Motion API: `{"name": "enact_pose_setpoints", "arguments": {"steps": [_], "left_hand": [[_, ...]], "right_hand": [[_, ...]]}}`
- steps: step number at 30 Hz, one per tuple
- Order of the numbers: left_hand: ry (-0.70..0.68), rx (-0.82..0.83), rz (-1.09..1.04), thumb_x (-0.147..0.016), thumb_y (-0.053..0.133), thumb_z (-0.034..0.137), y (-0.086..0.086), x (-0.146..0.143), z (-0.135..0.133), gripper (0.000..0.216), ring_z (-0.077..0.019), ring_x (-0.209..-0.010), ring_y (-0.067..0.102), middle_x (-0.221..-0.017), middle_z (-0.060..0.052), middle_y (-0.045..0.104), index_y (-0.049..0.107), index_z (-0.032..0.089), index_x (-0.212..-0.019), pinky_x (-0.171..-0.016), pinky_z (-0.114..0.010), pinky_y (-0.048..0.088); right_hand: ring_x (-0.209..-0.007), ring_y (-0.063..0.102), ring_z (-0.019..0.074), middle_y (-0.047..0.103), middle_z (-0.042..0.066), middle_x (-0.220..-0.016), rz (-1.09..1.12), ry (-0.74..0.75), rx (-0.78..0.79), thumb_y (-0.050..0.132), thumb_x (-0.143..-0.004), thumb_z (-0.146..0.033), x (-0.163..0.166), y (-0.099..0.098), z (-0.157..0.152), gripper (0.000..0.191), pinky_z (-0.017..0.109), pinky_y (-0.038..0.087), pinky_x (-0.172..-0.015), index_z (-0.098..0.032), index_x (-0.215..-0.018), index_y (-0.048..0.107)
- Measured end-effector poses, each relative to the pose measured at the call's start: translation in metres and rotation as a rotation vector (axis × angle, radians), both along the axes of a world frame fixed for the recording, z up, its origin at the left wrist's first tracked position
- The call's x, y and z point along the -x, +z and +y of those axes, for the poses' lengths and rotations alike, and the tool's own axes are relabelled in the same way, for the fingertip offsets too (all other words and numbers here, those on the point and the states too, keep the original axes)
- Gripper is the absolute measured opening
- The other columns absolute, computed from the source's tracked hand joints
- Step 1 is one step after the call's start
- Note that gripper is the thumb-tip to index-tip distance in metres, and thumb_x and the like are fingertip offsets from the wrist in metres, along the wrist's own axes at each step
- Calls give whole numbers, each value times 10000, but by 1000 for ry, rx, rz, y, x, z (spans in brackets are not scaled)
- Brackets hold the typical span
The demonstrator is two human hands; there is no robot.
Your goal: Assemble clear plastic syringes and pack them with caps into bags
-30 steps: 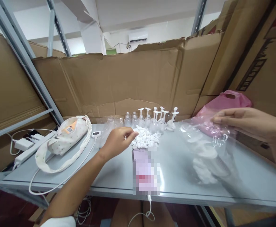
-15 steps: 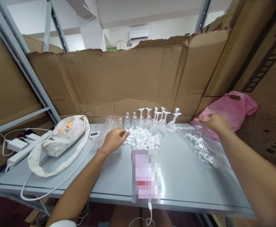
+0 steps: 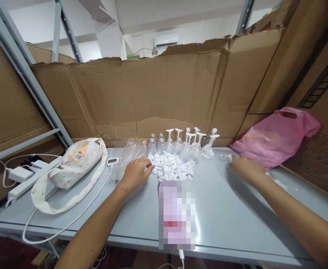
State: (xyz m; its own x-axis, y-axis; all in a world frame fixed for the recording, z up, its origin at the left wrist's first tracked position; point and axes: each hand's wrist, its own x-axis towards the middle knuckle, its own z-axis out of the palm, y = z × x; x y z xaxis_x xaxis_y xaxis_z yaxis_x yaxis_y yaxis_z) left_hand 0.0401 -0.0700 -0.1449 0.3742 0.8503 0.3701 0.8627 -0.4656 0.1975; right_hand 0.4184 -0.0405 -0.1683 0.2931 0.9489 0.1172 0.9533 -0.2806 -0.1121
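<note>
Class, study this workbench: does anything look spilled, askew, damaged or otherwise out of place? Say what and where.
Yes. A loose heap of small white caps lies spilled on the table by the left hand. One pump dispenser at the right end of the bottle row leans askew. The cardboard backing has a torn top edge.

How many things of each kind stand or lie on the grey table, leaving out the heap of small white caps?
Small clear bottles in the back row, some hidden behind others: about 9
Pink plastic bags: 1
Cloth pouches with a strap: 1
Phones, blurred: 1
Clear plastic bags, one by each hand: 2
Total: about 14
</note>
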Motion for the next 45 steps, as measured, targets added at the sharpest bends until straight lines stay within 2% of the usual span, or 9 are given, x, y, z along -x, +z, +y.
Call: {"name": "enact_pose_setpoints", "arguments": {"steps": [5,10,15,21,26,34,37,40,45], "left_hand": [[-10,6,54,-916,434,322,-6,-3,-1,264,-216,-855,605,-887,-55,685,654,192,-852,-762,-331,404],[-76,8,77,-909,466,289,-16,-8,1,226,-225,-962,588,-1007,-51,687,650,199,-1004,-870,-373,390],[-205,-6,153,-909,463,214,-26,-17,1,261,-209,-1028,572,-1067,-50,675,598,216,-1132,-949,-394,341],[-236,-12,207,-880,470,141,-29,-19,2,263,-198,-991,575,-1031,-60,661,613,210,-1089,-985,-404,316],[-223,-3,236,-859,496,128,-32,-18,5,259,-200,-959,576,-992,-63,648,617,199,-1077,-993,-407,317],[-218,-58,150,-872,486,178,-31,-20,6,100,-204,-894,581,-881,-56,649,580,170,-838,-974,-417,337],[-187,6,-121,-843,510,182,-26,-21,-1,33,-210,-919,586,-959,-59,660,506,182,-810,-893,-390,397],[-169,138,-464,-840,507,195,-21,-23,-9,81,-185,-896,602,-954,-33,660,440,199,-794,-797,-333,446],[-244,251,-785,-858,533,250,-20,-26,-14,94,-114,-738,593,-965,-26,588,540,191,-932,-714,-274,489]], "right_hand": [[-1206,458,443,476,347,-1296,-54,80,-112,438,-893,-276,7,16,11,320,506,371,-846,-93,-1114,580],[-952,619,437,663,300,-996,-34,104,-98,488,-864,-280,39,26,9,253,474,429,-697,-95,-872,661],[-958,635,399,695,208,-1017,6,162,-87,509,-852,-365,57,29,18,318,413,437,-658,-130,-1018,644],[-946,653,307,710,109,-1063,157,215,-116,522,-806,-525,56,5,31,496,312,412,-598,-174,-1150,583],[-900,656,276,704,105,-1051,234,230,-179,497,-800,-547,66,-15,36,431,285,384,-557,-172,-985,601],[-816,649,306,685,119,-939,264,209,-424,542,-759,-540,64,7,7,446,319,400,-572,-180,-1021,520],[-793,645,293,659,118,-913,255,380,-600,586,-743,-489,70,11,-14,412,346,454,-617,-180,-997,489],[-842,630,286,638,119,-917,171,680,-722,583,-772,-395,86,6,-31,338,380,492,-702,-179,-1009,476],[-863,610,239,601,111,-969,167,1035,-700,573,-814,-264,114,-5,-46,341,356,524,-722,-185,-1127,465]]}}
